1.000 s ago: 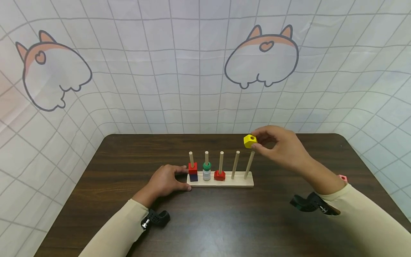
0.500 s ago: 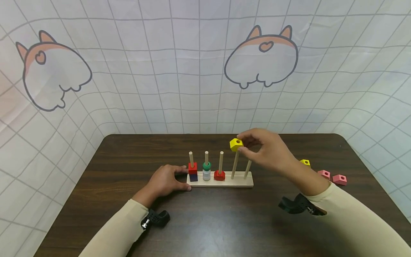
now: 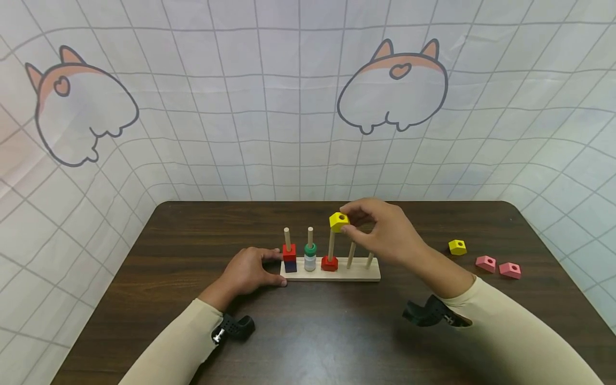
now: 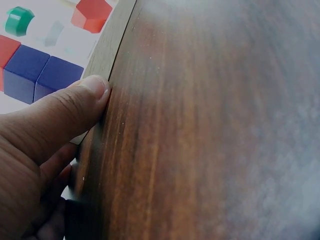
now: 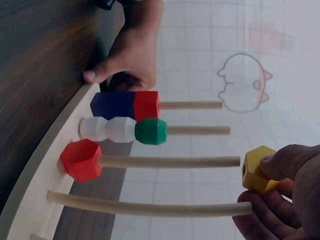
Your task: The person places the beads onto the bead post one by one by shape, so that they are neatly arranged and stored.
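Observation:
Between thumb and fingers, my right hand (image 3: 385,227) pinches a yellow faceted block (image 3: 339,222) with a hole. In the right wrist view the yellow block (image 5: 257,170) is just off the tip of the third peg (image 5: 170,161), lined up with it. Around that peg's foot sits a red block (image 3: 329,263). My left hand (image 3: 247,271) holds the left end of the wooden peg board (image 3: 358,275), thumb on its front edge. Red over blue blocks (image 3: 289,258) fill the first peg's lower part; a green bead (image 3: 310,249) tops white beads (image 3: 310,262) on the second.
To the right on the dark wooden table (image 3: 308,331) lie a yellow block (image 3: 457,247) and two pink blocks (image 3: 485,262). The two rightmost pegs bear no blocks. A white grid-patterned cloth (image 3: 298,107) hangs behind the table.
My right hand has carried the yellow block leftward and slightly down, from above the fifth peg to the third. The loose blocks at right came into view. My left hand stayed put.

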Available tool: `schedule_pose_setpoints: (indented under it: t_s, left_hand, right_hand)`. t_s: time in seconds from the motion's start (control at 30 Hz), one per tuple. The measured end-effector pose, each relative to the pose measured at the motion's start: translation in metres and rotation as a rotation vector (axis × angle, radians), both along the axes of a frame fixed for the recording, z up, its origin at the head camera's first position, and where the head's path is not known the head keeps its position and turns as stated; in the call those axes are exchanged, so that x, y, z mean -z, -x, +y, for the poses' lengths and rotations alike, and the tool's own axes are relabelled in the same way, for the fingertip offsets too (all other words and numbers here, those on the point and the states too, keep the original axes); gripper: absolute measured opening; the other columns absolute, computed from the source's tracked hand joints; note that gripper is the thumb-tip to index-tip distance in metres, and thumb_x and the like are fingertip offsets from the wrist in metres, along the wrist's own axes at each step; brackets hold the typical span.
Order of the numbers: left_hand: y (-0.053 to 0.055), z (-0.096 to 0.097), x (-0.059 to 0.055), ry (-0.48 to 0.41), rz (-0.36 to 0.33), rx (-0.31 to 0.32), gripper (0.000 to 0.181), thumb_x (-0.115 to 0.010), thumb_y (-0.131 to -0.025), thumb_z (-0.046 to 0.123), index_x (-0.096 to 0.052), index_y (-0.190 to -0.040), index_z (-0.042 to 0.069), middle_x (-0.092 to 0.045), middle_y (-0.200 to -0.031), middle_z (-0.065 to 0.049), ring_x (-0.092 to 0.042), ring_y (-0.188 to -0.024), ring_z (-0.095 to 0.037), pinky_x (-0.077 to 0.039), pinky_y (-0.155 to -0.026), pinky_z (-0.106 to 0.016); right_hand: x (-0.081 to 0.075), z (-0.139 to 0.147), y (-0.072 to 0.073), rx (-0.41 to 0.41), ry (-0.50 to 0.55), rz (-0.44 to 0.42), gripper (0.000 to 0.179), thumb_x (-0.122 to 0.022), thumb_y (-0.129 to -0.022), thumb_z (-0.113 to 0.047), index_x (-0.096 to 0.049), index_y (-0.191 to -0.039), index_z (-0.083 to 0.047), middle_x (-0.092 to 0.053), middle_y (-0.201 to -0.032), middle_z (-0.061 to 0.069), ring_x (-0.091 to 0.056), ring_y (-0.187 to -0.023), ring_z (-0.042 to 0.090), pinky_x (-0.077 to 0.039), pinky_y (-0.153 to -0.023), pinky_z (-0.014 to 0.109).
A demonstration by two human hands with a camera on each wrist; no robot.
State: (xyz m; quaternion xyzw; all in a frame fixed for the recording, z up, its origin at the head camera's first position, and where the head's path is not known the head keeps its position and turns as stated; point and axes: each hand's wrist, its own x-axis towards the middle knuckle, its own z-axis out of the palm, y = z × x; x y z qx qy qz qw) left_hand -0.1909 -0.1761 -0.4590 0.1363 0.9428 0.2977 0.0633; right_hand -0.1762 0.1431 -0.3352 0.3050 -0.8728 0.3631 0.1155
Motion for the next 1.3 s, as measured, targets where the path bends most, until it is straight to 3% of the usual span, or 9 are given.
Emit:
schedule_pose_setpoints:
  t_s: [0.33, 0.57, 0.8, 1.1, 1.3]
  left_hand:
    - [0.000, 0.001, 0.000, -0.005, 0.011, 0.008, 0.055, -0.094, -0.071, 0.042, -0.079, -0.120, 0.023, -0.069, -0.131, 0.001, -0.058, -0.129, -0.027, -0.046, -0.103, -0.048]
    - [0.000, 0.001, -0.001, -0.002, 0.015, 0.010, 0.054, -0.094, -0.072, 0.040, -0.078, -0.121, 0.022, -0.068, -0.133, -0.001, -0.058, -0.129, -0.027, -0.047, -0.103, -0.048]
    - [0.000, 0.001, 0.000, 0.003, 0.018, 0.018, 0.056, -0.094, -0.072, 0.041, -0.077, -0.123, 0.023, -0.067, -0.134, -0.001, -0.057, -0.130, -0.028, -0.046, -0.103, -0.049]
    - [0.000, 0.000, 0.002, 0.001, 0.019, 0.016, 0.055, -0.094, -0.071, 0.041, -0.078, -0.121, 0.023, -0.068, -0.133, 0.000, -0.058, -0.129, -0.028, -0.047, -0.103, -0.049]
    - [-0.001, 0.001, 0.000, -0.004, 0.016, 0.009, 0.055, -0.094, -0.071, 0.041, -0.078, -0.121, 0.023, -0.068, -0.132, 0.000, -0.058, -0.129, -0.027, -0.046, -0.103, -0.048]
  right_hand:
    - [0.003, -0.010, -0.003, 0.034, 0.007, -0.047, 0.034, -0.081, -0.088, -0.007, -0.069, -0.119, -0.005, -0.071, -0.105, 0.001, -0.067, -0.090, 0.015, -0.058, -0.082, 0.036]
    - [0.006, -0.014, -0.007, 0.042, -0.034, -0.021, 0.034, -0.081, -0.088, -0.007, -0.069, -0.120, -0.005, -0.069, -0.107, 0.002, -0.066, -0.089, 0.014, -0.059, -0.081, 0.038]
    - [0.009, -0.020, -0.014, 0.106, -0.074, 0.004, 0.034, -0.081, -0.089, -0.009, -0.069, -0.121, -0.004, -0.068, -0.110, 0.004, -0.065, -0.093, 0.017, -0.058, -0.081, 0.037]
    - [0.026, -0.025, -0.016, 0.151, -0.054, -0.023, 0.033, -0.080, -0.089, -0.009, -0.070, -0.120, -0.004, -0.069, -0.108, 0.004, -0.064, -0.093, 0.020, -0.057, -0.080, 0.038]
    - [0.039, -0.023, -0.013, 0.143, -0.016, 0.019, 0.035, -0.082, -0.087, -0.009, -0.070, -0.120, -0.004, -0.070, -0.106, 0.004, -0.065, -0.091, 0.019, -0.055, -0.075, 0.036]
